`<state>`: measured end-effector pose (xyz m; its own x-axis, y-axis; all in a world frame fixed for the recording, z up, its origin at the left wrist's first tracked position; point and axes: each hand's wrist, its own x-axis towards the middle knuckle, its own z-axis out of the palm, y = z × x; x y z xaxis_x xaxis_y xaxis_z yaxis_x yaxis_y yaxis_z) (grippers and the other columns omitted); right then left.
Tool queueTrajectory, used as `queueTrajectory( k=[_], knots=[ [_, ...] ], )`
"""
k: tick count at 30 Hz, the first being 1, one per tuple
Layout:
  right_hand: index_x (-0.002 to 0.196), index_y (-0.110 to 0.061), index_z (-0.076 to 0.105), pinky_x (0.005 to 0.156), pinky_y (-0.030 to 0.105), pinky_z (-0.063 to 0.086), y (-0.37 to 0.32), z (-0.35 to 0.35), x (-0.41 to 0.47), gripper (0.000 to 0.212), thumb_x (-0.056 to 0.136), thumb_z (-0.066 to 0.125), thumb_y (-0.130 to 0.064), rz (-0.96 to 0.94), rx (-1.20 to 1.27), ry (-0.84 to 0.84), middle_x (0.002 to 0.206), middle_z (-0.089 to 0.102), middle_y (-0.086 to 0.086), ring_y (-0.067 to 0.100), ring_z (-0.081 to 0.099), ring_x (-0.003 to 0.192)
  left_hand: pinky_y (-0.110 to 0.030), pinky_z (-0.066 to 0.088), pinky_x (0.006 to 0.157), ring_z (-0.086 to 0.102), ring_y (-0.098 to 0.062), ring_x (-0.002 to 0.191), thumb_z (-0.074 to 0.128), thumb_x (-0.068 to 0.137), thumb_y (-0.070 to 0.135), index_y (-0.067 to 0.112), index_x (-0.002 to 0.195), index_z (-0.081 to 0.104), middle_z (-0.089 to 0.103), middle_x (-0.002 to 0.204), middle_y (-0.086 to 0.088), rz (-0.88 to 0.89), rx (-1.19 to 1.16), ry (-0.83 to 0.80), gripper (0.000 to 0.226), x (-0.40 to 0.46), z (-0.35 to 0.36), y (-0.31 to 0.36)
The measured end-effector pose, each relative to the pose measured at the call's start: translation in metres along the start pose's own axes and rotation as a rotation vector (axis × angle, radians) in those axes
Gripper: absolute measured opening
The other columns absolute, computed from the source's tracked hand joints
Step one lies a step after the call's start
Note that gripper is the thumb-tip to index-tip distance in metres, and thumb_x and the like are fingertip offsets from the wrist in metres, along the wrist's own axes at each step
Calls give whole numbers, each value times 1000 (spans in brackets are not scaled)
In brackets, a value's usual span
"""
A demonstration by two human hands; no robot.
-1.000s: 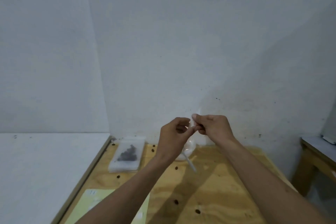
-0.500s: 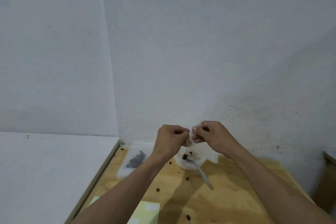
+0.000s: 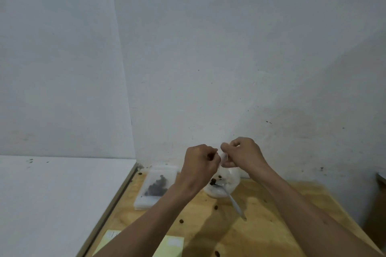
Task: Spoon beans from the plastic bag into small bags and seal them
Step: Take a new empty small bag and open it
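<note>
Head view: both hands (image 3: 221,159) pinching small bag (image 3: 223,156).

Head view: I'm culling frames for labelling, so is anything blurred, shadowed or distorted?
Head view: the small bag pinched between left hand and right hand is a blurred smear; arm shadows cross the wooden table; the wall corner bows from wide-angle distortion.

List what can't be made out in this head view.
- Small bag: nearly hidden between left hand and right hand; seal state unreadable.
- Plastic bag: partly behind left hand.
- Spoon bowl: blurred.
- Green paper: cut off by bottom edge and forearm.
</note>
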<state>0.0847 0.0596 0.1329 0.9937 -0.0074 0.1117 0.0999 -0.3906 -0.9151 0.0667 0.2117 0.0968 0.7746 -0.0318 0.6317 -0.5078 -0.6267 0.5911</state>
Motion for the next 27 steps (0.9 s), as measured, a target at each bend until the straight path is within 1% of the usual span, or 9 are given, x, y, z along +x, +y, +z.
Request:
queueTrajectory(
  k=[5,7,10,12,14,16,20,23,27],
  knots=[
    [87,5,71,76,44,65,1,-8,6,5,87,72,0,17,191,-20,83,76,23,28,78,72,-28,56,71,70,-6,79,71,92,24,15,100,80,75,89,6,-66,-224,8,14,2,-10,7],
    [86,4,74,76,42,64,-1,-13,8,4,83,72,5,6,180,-20,79,76,16,25,74,70,-20,50,91,59,4,113,78,86,42,24,134,62,61,129,14,-80,-189,-141,54,5,-19,4],
    [93,-9,80,79,42,62,-6,-17,6,22,86,64,3,-12,180,-152,86,79,9,27,75,81,-25,16,119,6,1,150,85,66,61,28,161,7,9,162,20,-36,47,-427,127,13,-21,2],
    [99,-14,82,88,46,61,-8,-19,4,29,90,59,2,-31,148,-248,95,80,11,31,75,94,-30,6,122,1,-3,149,87,64,58,23,161,-4,8,161,15,49,156,-482,137,19,-17,-2],
    [98,-17,82,86,43,60,-7,-21,3,33,91,57,4,-87,59,-247,95,80,8,29,75,94,-31,25,117,26,-16,141,87,67,51,19,160,8,30,153,2,82,208,-444,126,23,-13,-6],
    [91,-20,82,76,35,60,-6,-24,4,38,89,53,6,-166,-141,-133,89,79,3,23,73,85,-30,41,100,43,-19,120,84,70,51,20,156,22,43,135,2,110,286,-402,110,24,-13,-11],
    [96,-21,71,53,8,43,-1,-22,5,24,92,57,-2,-177,-287,50,88,70,-3,10,62,70,-27,38,91,44,-16,106,82,70,55,18,147,35,45,124,3,174,373,-334,98,22,-14,-14],
    [94,-23,65,64,11,45,4,-23,2,24,81,85,-20,-248,-265,142,92,65,-8,7,62,79,-31,38,95,44,-18,105,80,69,60,16,143,37,46,122,1,188,434,-304,96,22,-13,-18],
    [75,-11,76,71,11,55,0,-27,6,11,79,85,-13,-277,-176,33,74,73,0,8,69,70,-30,35,93,44,-21,105,78,64,68,13,144,37,46,121,0,245,520,-241,105,20,-10,-27]
  ],
)
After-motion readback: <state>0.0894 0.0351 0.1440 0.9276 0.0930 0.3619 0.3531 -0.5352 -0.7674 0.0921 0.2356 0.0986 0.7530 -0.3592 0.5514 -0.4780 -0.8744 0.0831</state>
